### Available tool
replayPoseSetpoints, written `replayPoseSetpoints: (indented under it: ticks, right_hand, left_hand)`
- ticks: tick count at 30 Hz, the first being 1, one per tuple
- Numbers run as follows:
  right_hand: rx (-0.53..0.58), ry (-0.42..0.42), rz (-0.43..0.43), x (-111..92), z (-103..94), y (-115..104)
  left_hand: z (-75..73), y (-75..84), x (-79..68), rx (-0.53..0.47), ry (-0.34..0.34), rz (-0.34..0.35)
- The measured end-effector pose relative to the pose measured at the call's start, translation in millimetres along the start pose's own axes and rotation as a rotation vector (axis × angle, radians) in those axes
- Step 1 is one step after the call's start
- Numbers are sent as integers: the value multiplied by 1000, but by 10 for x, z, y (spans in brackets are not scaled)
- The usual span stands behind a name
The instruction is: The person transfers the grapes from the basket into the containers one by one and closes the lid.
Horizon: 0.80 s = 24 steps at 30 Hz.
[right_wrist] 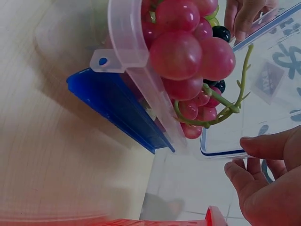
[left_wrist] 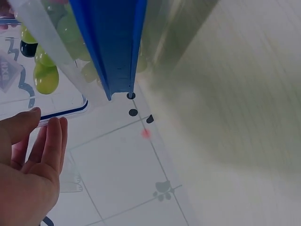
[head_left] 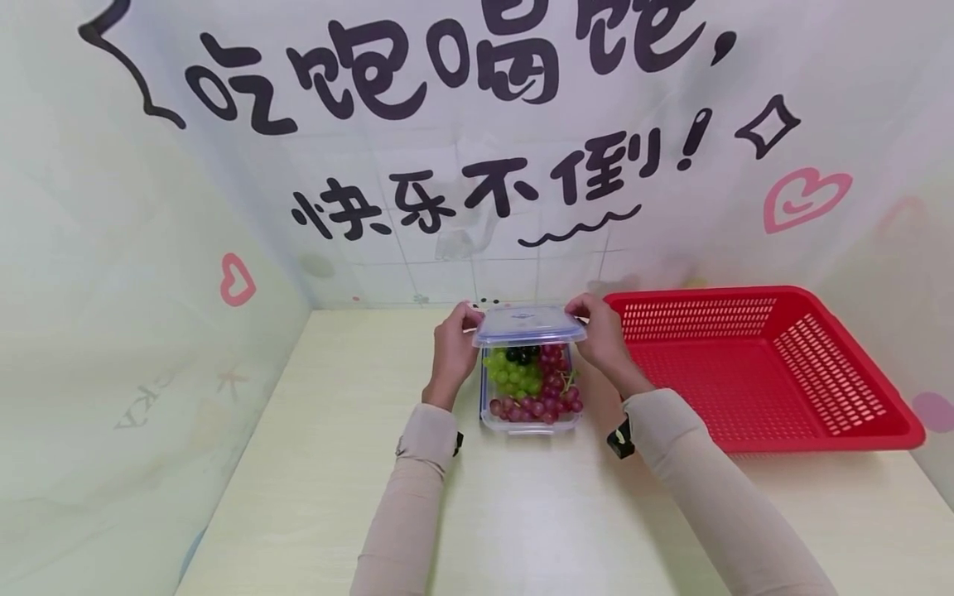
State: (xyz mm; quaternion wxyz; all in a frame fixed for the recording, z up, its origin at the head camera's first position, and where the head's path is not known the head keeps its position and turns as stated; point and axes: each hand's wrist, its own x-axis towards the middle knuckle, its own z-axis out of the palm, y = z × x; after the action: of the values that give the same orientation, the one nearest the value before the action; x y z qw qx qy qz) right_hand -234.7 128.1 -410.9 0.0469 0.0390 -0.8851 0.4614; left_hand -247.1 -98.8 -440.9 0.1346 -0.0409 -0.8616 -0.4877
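A clear plastic container (head_left: pixel 531 427) full of green, red and dark grapes (head_left: pixel 514 377) stands on the table. Above its far part is a transparent lid (head_left: pixel 529 324) with a blue seal, tilted and apart from the near rim. My left hand (head_left: pixel 452 348) pinches the lid's left edge between thumb and fingers; my right hand (head_left: pixel 602 335) pinches the right edge. Blue side clips (left_wrist: pixel 110 42) hang down along the container's sides. In the right wrist view, a green grape stem (right_wrist: pixel 228 110) sticks out past the red grapes (right_wrist: pixel 176 55).
A red plastic basket (head_left: pixel 745 372) with perforated walls stands on the right of the table, close to my right forearm. Behind the table (head_left: pixel 335 497) rises a white wall covering (head_left: pixel 447 273) with black lettering and pink hearts.
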Motion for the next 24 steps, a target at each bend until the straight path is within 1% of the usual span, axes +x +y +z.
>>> replayPoseSetpoints:
  ticks: [3,4,6,8,10,13,18,21,24]
  right_hand:
    - [8,-15,6,-17,19,32]
    - [16,-19,10,-25,27,41]
    - [32,-20,12,-46,42,57]
    - [34,-25,15,-72,50,63]
    - [39,-37,28,-96,54,67]
    - [32,-75,67,-134,49,64]
    - [87,-140,204,-209,30,57]
    - [160,-136,250,-266,26,61]
    - [248,-109,263,-348,31,64]
  left_hand:
    - [8,-29,-25,-13,-27,16]
    - [5,-34,-31,-1,-45,30]
    - [-5,-43,-40,47,-93,64]
    - [-19,-46,-40,125,-137,111]
    - [-35,-46,-38,195,-166,148]
    - [-47,-50,-34,239,-172,169]
    - [-38,-63,-45,232,-163,159]
    - [-22,-67,-56,227,-151,161]
    - [-1,-70,-67,228,-140,161]
